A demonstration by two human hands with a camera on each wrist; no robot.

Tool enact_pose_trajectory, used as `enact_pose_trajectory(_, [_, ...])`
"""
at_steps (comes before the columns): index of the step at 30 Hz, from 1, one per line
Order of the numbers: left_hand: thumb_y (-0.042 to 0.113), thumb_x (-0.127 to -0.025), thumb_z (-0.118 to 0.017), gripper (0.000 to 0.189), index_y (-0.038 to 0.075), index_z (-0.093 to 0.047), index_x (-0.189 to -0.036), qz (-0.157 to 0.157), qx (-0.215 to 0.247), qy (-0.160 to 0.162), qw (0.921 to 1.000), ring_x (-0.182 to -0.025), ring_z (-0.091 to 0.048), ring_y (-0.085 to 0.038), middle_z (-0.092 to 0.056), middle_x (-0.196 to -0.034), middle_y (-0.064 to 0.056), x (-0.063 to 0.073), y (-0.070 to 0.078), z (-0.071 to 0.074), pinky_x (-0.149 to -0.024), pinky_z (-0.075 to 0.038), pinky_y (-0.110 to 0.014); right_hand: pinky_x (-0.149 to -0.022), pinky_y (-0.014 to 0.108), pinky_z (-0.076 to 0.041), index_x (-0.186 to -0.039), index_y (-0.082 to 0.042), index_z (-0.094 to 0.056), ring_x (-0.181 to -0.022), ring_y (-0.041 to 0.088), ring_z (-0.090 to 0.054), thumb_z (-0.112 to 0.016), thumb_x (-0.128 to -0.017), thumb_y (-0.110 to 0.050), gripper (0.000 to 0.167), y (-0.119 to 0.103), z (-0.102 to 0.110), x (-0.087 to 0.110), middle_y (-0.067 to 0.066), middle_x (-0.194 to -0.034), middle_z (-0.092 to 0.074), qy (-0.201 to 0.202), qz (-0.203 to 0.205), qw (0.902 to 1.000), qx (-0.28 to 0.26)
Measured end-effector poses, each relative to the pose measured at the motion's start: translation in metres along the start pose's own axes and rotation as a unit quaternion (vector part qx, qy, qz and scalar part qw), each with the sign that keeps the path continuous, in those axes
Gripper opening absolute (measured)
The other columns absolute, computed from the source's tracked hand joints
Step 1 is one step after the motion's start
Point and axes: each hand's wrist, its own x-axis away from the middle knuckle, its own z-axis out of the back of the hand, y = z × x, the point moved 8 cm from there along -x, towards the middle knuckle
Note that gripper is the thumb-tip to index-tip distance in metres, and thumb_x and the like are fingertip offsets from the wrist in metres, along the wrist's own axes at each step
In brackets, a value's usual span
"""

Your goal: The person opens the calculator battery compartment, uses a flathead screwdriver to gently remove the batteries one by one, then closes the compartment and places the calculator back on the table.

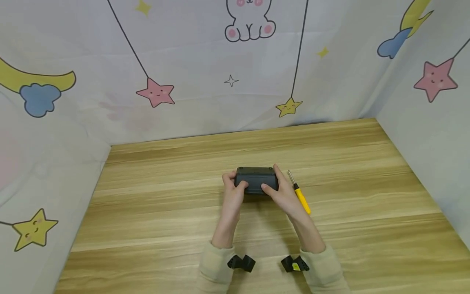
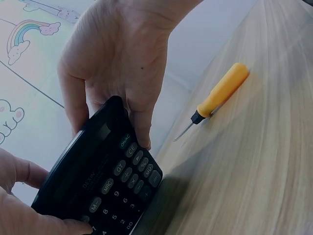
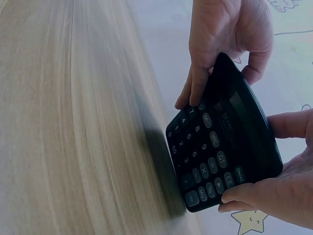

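A black desk calculator (image 1: 257,179) is held up between both hands over the wooden table. The left hand (image 1: 233,190) grips its left end and the right hand (image 1: 284,194) its right end; both thumbs lie on the dark side facing the head camera. Screws show at its far corners there, and no keys are seen from above. In the wrist views the number keys and dark display of the calculator (image 3: 220,142) are visible, one edge close to the tabletop. Whether that edge touches is unclear. Right of the right hand lies a screwdriver (image 1: 301,198) with a yellow handle.
The wood-grain table (image 1: 158,196) carries the screwdriver, its metal tip pointing away from the person. White cloth walls (image 1: 205,102) printed with stars and clouds stand at the back and both sides. Small black devices (image 1: 241,263) sit at the wrists.
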Motion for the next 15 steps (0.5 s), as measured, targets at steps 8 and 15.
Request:
enact_pose_trajectory(8, [0.001, -0.088, -0.047, 0.047, 0.0, -0.027, -0.13, 0.021, -0.034, -0.012, 0.9991, -0.125, -0.043, -0.03, -0.041, -0.133, -0.023, -0.001, -0.0048, 0.0022, -0.108, -0.033, -0.043, -0.119, 0.053, -0.011, -0.154, -0.002, -0.003, -0.15, 0.033, -0.001, -0.055, -0.096, -0.011, 0.078, 0.0035, -0.0022, -0.0019, 0.017, -0.162, -0.001, -0.002, 0.0, 0.9998, 0.018])
enact_pose_trajectory(15, [0.0, -0.089, -0.048, 0.051, -0.002, -0.025, -0.135, 0.03, -0.042, -0.033, 0.9981, -0.137, -0.034, -0.033, -0.03, -0.15, -0.025, -0.003, -0.0064, 0.0021, -0.114, -0.027, -0.046, -0.12, 0.051, -0.011, -0.154, -0.001, -0.004, -0.15, 0.032, -0.003, -0.058, -0.094, -0.01, 0.081, 0.0097, -0.0025, -0.0052, 0.017, -0.162, -0.002, 0.012, -0.011, 0.9995, 0.025])
